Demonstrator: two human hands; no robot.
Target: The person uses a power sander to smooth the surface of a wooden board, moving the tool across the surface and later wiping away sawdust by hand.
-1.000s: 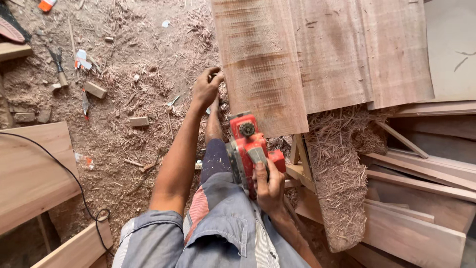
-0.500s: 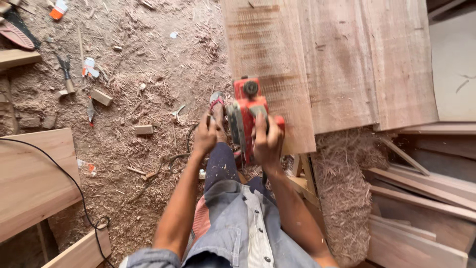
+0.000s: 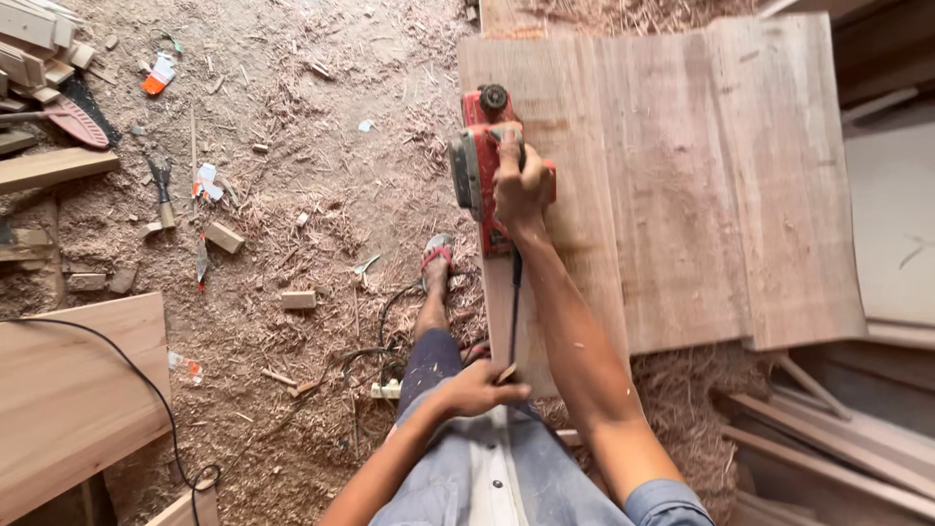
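Head view, looking straight down on a workshop floor covered in wood shavings (image 3: 321, 127). Right hand (image 3: 519, 185) is closed around the top handle of a red electric planer (image 3: 484, 161), fingers wrapped over the grip. The planer sits flat on the leftmost plank (image 3: 545, 78) of a set of reddish boards laid side by side, near that plank's left edge and roughly midway along its visible length. A black power cord (image 3: 514, 302) runs from the rear of the tool down toward the person's body.

Left hand (image 3: 477, 390) is at the near end of the same plank, fingers curled against its left corner; thumb and fingers are closed on the board edge, and the cord passes just beside the hand. Whether the cord is also pinched in that hand cannot be told.

One foot in a red-strapped sandal (image 3: 436, 258) stands on the shavings just left of the plank, close beside the planer. The person wears blue jeans.

Neighbouring boards: a wider plank (image 3: 672, 195) touches the worked one on its right, and another (image 3: 789, 175) lies beyond it. Further lumber (image 3: 828, 438) is stacked at lower right. A pale board (image 3: 68, 390) with a black cable (image 3: 136, 380) across it occupies lower left. Small offcut blocks (image 3: 224, 237) and a hand saw (image 3: 73, 117) lie scattered at upper left.
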